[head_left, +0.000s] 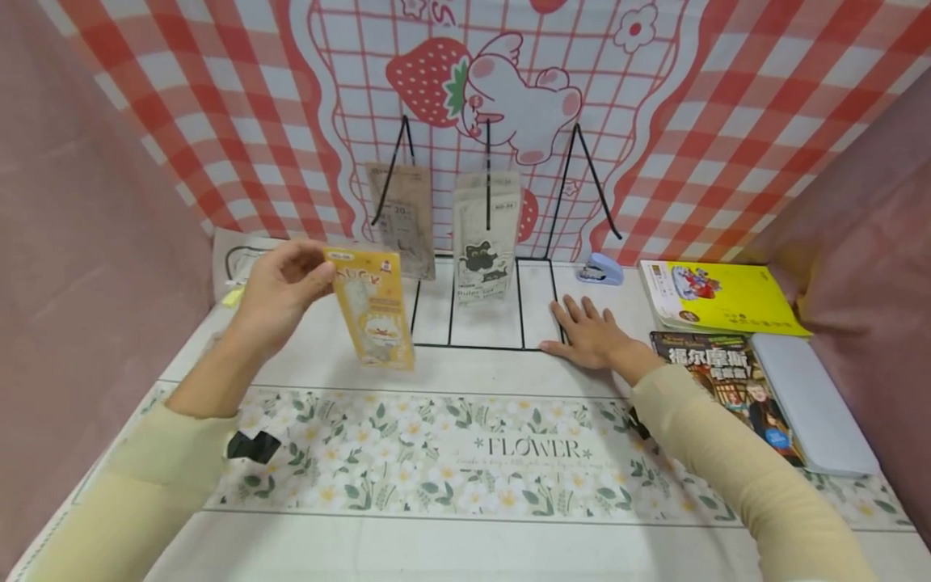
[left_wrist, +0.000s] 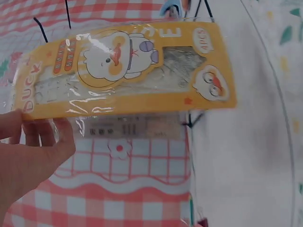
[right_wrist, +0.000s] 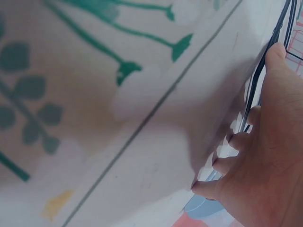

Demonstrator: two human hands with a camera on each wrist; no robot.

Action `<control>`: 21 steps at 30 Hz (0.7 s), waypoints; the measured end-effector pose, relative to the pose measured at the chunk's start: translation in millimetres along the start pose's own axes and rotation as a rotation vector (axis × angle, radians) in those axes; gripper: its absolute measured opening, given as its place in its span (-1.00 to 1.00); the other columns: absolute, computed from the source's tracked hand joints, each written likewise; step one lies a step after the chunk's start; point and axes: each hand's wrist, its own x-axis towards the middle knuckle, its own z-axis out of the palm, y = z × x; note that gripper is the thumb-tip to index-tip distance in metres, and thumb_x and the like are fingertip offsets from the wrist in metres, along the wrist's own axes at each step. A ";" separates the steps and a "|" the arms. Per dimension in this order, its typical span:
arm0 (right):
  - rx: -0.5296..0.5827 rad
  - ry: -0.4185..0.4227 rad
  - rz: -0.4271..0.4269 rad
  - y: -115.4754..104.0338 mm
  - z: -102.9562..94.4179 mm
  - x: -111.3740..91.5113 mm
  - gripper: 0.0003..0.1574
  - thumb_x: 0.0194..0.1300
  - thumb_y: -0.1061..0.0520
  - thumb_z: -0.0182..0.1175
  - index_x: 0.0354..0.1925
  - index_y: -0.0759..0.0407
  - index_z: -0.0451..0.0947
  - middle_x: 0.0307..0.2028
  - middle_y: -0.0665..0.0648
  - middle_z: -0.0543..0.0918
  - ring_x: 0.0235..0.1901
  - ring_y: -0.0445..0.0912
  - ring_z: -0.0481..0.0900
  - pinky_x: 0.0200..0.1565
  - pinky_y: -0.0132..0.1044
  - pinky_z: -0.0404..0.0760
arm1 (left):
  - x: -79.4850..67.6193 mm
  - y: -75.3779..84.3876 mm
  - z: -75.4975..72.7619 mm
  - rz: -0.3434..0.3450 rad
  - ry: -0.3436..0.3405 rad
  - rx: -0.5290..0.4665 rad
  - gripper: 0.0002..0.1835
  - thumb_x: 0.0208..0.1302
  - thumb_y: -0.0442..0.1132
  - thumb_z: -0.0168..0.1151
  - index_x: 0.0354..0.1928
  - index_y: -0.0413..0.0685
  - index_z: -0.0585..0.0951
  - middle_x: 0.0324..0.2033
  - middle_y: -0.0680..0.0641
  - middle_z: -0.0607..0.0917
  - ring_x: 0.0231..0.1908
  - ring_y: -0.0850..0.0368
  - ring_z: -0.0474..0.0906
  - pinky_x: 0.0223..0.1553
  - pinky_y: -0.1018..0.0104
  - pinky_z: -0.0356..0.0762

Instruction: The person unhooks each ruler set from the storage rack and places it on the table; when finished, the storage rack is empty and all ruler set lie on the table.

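My left hand (head_left: 272, 295) pinches a yellow ruler set packet (head_left: 393, 315) by its upper corner, thumb in front. The packet hangs upright before the left part of a black wire rack (head_left: 486, 348). A duck drawing and clear plastic pieces show on the packet in the left wrist view. On the rack's middle hook hang several pale ruler set packets (head_left: 476, 279) with a black cat print. A brown packet (head_left: 416, 230) hangs on the left hook; the right hook carries nothing. My right hand (head_left: 592, 333) rests on the table with fingers spread, by the rack base's right edge.
A lilac stapler (head_left: 602, 271) stands behind the right hand. Right of it lie a yellow book (head_left: 742, 295), a dark comic-style book (head_left: 720, 368) and a pale grey case (head_left: 815, 404). A flower-print strip (head_left: 407, 453) crosses the table; a red-checked cloth (head_left: 247, 105) hangs behind.
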 end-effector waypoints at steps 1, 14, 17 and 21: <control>0.004 0.001 -0.001 -0.3 -0.3 0.0 0.14 0.33 -0.55 -0.26 0.54 0.03 -0.34 0.55 0.28 -0.27 0.51 0.35 -0.28 0.42 0.45 -0.16 | -2.1 -0.8 -5.9 -0.039 -0.004 -0.008 -0.91 0.34 -0.34 0.15 -0.16 -0.04 0.52 -0.30 0.10 0.57 -0.27 0.33 0.55 -0.21 0.53 0.67; 0.002 -0.004 -0.006 0.6 -3.1 -0.6 0.13 0.34 -0.54 -0.25 0.54 0.05 -0.34 0.55 0.29 -0.26 0.51 0.36 -0.28 0.42 0.45 -0.16 | -22.7 -36.2 -94.7 -0.435 -0.023 0.369 -0.69 0.43 -0.03 0.03 0.10 0.05 0.37 -0.19 0.20 0.51 -0.25 0.40 0.54 -0.28 0.46 0.64; 0.005 -0.006 -0.008 0.3 -3.4 -1.0 0.14 0.34 -0.54 -0.25 0.54 0.05 -0.34 0.55 0.30 -0.26 0.50 0.37 -0.28 0.42 0.45 -0.15 | -25.5 -49.7 -105.6 -0.483 -0.075 0.452 -0.60 0.46 0.01 -0.04 0.16 -0.08 0.32 -0.17 0.17 0.51 -0.22 0.39 0.56 -0.22 0.40 0.68; 0.002 -0.003 -0.012 -0.8 -2.7 -1.2 0.14 0.33 -0.55 -0.26 0.54 0.05 -0.33 0.55 0.30 -0.25 0.50 0.37 -0.27 0.41 0.46 -0.14 | -29.7 -65.1 -113.4 -0.513 -0.106 0.492 -0.51 0.46 0.01 -0.04 0.23 -0.20 0.28 -0.20 0.16 0.53 -0.24 0.39 0.57 -0.23 0.36 0.67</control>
